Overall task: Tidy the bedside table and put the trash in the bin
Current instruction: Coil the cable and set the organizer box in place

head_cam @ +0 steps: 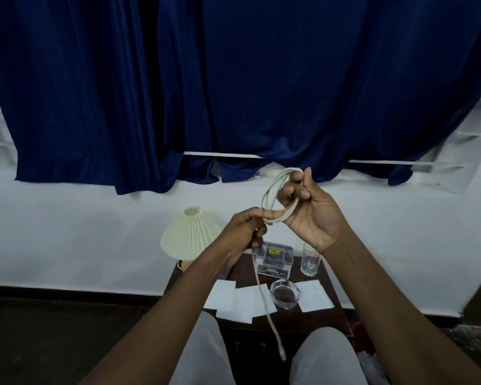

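Observation:
A white cable (272, 190) is looped in the air above the dark bedside table (328, 276). My right hand (311, 212) holds the coil with its fingers through the loops. My left hand (245, 232) pinches the cable just below the coil. The free end hangs down past the table's front, with its plug (282, 354) between my knees. On the table lie white paper sheets (233, 298), a glass ashtray (285, 294), a drinking glass (311, 259), a small printed box (274, 269) and a clear plastic organiser (275, 252).
A pleated cream lamp (190, 232) stands on the table's left rear corner. Blue curtains (233, 93) hang over a white wall behind. Dark wooden floor lies to the left. Red and clear plastic items (364, 345) sit on the floor at the right of the table.

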